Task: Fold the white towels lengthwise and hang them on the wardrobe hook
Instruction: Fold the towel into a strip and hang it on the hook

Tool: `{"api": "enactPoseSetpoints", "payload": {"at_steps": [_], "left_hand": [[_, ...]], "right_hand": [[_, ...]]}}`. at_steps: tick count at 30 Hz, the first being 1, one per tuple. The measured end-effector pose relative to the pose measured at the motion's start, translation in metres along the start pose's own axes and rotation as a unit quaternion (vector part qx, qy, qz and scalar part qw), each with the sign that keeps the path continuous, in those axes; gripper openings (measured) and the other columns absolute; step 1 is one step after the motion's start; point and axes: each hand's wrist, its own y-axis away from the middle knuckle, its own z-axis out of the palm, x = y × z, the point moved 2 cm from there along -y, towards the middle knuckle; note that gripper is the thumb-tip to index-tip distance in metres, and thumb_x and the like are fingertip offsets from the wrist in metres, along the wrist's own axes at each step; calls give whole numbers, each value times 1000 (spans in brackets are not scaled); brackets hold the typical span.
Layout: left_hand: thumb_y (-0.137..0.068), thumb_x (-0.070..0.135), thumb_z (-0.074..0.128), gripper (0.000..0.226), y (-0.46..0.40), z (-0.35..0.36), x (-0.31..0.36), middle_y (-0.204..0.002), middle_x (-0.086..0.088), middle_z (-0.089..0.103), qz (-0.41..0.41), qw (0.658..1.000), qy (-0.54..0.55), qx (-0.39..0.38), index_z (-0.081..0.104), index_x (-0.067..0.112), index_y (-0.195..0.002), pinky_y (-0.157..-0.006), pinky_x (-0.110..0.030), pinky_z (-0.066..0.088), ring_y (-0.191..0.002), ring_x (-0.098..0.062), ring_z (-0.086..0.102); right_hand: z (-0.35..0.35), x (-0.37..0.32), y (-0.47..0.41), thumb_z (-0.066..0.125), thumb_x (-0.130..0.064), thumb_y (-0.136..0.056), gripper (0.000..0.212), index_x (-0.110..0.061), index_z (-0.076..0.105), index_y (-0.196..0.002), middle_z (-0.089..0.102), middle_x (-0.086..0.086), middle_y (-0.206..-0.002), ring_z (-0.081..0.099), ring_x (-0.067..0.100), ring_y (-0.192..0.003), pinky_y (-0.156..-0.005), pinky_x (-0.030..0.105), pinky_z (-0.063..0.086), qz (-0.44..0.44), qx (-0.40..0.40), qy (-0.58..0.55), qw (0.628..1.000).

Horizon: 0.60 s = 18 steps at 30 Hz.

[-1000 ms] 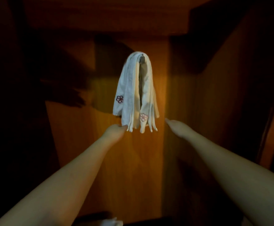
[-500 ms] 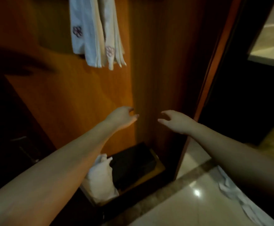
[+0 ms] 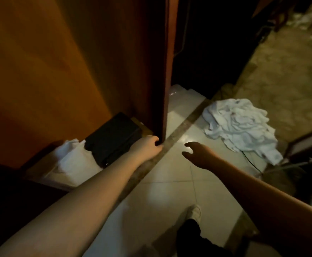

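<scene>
While both hands (image 3: 171, 151) hang loosely curled, empty, rumpled white towels (image 3: 238, 125) blurred, hook unseen.

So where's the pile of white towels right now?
The pile of white towels lies crumpled on the pale tiled floor, right of the wardrobe's edge and just beyond the right hand.

left hand (image 3: 147, 147) loosely curled, empty; right hand (image 3: 199, 154) open, outstretched

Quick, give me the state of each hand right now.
Left hand: fingers loosely curled, holding nothing, so open.
Right hand: fingers spread and relaxed over the floor, empty, open.
</scene>
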Motion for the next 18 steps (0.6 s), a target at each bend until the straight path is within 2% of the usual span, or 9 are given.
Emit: {"api": "enactPoseSetpoints", "payload": {"at_steps": [4, 7, 12, 18], "left_hand": [[-101, 41, 50, 47, -53, 42, 51, -143, -5, 52, 11, 999, -16, -28, 52, 17, -141, -97, -42, 51, -122, -25, 56], [-102, 40, 47, 51, -107, 73, 98, -151, -4, 46, 17, 998, -32, -54, 46, 18, -148, -97, -36, 48, -128, -26, 53], [-100, 39, 48, 49, -198, 123, 169, -149, -5, 49, 36, 993, -70, -93, 51, 17, -144, -86, -28, 38, -127, -26, 53], [-102, 41, 47, 47, -307, 167, 253, -147, -7, 51, 27, 987, -75, -140, 53, 15, -141, -97, -36, 47, -126, -28, 55]], "right_hand": [[0, 80, -5, 49, -46, -103, 55, -20, 43, -151, 43, 2, -156, 45, 23, -139, -110, 37, 37, 69, -12, -27, 997], [-9, 149, -17, 50, -46, -102, 55, -19, 44, -150, 45, 4, -155, 48, 24, -137, -108, 38, 40, 115, -15, -50, 992], [-19, 259, -44, 52, -45, -101, 54, -16, 49, -147, 50, 7, -151, 51, 26, -134, -107, 35, 41, 176, -32, -76, 981], [-49, 386, -81, 54, -44, -99, 54, -17, 48, -146, 52, 8, -148, 53, 27, -132, -104, 36, 43, 246, -61, -101, 962]]}}
